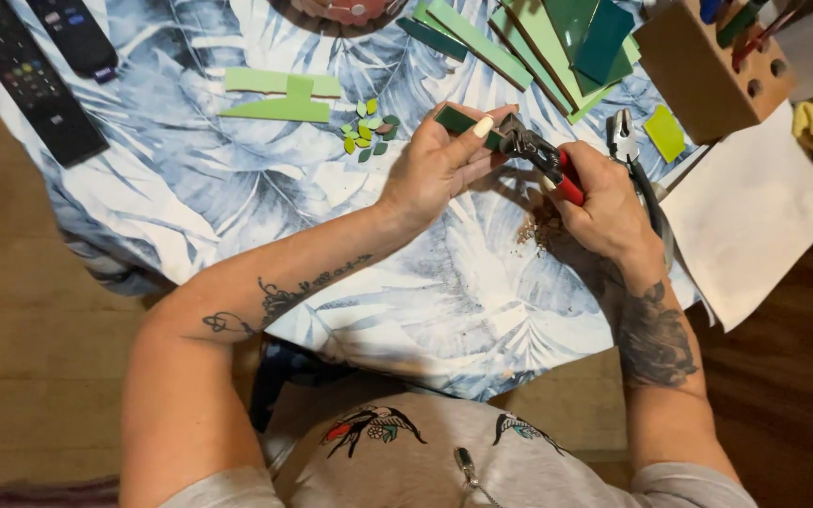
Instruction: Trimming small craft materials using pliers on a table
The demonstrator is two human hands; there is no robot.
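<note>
My left hand [437, 167] pinches a small dark green glass strip [456, 119] above a round table with a blue leaf-print cloth [237, 202]. My right hand [604, 202] grips red-handled nippers [543, 158], whose jaws bite the right end of the strip. Below the hands lies a scatter of tiny brownish chips [534, 233]. To the left of my left hand sits a little cluster of cut green leaf-shaped pieces [367, 127].
Light green glass pieces [279, 96] lie at the upper left, several long green strips [538, 38] at the top. A second pair of pliers [625, 141], a lime square [664, 132], a wooden tool block [708, 66], white paper [750, 216] and two remote controls [35, 71] are around.
</note>
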